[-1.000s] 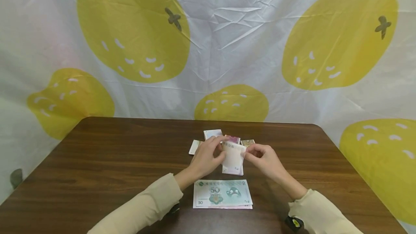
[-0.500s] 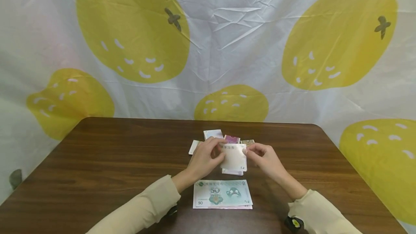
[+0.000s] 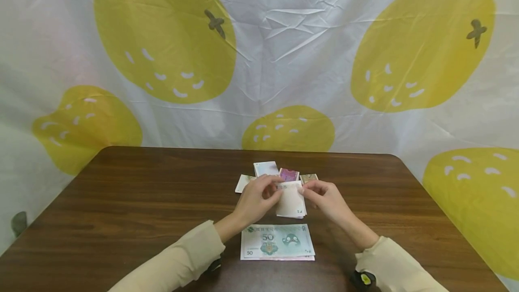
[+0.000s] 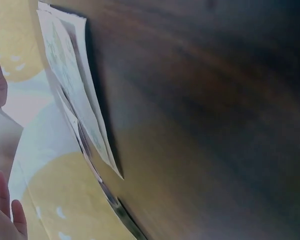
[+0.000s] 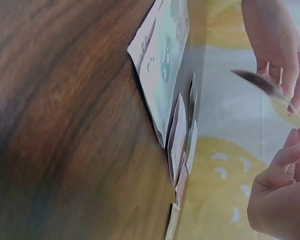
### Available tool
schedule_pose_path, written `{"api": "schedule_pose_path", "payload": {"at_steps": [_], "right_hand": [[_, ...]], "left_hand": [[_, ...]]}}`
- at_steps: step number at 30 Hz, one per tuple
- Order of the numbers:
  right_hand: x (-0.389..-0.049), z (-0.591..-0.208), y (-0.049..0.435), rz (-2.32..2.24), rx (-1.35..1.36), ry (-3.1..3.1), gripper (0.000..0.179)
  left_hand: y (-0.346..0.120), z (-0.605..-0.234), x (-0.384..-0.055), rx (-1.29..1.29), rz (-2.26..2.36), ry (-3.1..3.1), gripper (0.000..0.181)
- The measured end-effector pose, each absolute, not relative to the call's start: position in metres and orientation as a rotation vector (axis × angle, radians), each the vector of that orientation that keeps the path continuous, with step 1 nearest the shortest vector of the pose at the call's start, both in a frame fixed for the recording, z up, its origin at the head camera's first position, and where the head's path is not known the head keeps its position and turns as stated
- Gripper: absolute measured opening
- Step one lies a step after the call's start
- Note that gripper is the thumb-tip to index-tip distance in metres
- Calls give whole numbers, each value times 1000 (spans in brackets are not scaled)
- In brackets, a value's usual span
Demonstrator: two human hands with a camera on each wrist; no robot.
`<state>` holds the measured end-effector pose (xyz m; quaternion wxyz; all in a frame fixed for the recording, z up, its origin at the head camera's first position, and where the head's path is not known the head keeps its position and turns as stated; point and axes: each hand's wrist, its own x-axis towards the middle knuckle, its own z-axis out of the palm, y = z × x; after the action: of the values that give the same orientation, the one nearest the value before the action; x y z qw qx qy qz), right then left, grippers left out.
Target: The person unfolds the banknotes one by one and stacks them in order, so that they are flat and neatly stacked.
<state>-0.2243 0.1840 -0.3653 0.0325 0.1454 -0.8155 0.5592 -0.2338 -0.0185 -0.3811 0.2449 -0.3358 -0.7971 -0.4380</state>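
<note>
A pale play banknote [image 3: 290, 201] with dark printed characters along its top is pinched between my two hands, above the table. My left hand [image 3: 256, 198] grips its left side, with thumb and fingers curled. At the right edge, the thumb and fingertips of my right hand [image 3: 330, 198] pinch it. The left wrist view shows the banknote [image 4: 4, 142] between both hands; in the right wrist view it is nearly edge-on. A paper edge peeks out beneath the held banknote. Nearer me, a green 50 play banknote [image 3: 277, 241] lies flat over a pinkish one.
Behind my hands lie a bluish-white note stack [image 3: 266, 168], a magenta note [image 3: 289, 175], a brownish note [image 3: 309, 177] and a white note [image 3: 243, 184]. The brown wooden table [image 3: 162, 184] ends at a lemon-print cloth [image 3: 284, 57].
The banknote between my hands has tilted and shifted slightly, covering more of the paper beneath it. My right hand has moved a little left. The green 50 banknote has stayed put.
</note>
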Motion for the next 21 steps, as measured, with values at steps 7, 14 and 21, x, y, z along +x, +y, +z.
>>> {"api": "schedule_pose_path", "payload": {"at_steps": [7,14,21], "right_hand": [[-222,-365,183,1907,338,-2485,24],[-221,-364,182,2074,275,-2405,19],[-221,-365,183,2084,283,-2410,16]], "left_hand": [[-21,-383,-232,-927,-1177,-2131,21],[-22,-382,-231,-940,-1215,-2092,15],[-23,-383,-230,-966,-1161,-2054,12]]}}
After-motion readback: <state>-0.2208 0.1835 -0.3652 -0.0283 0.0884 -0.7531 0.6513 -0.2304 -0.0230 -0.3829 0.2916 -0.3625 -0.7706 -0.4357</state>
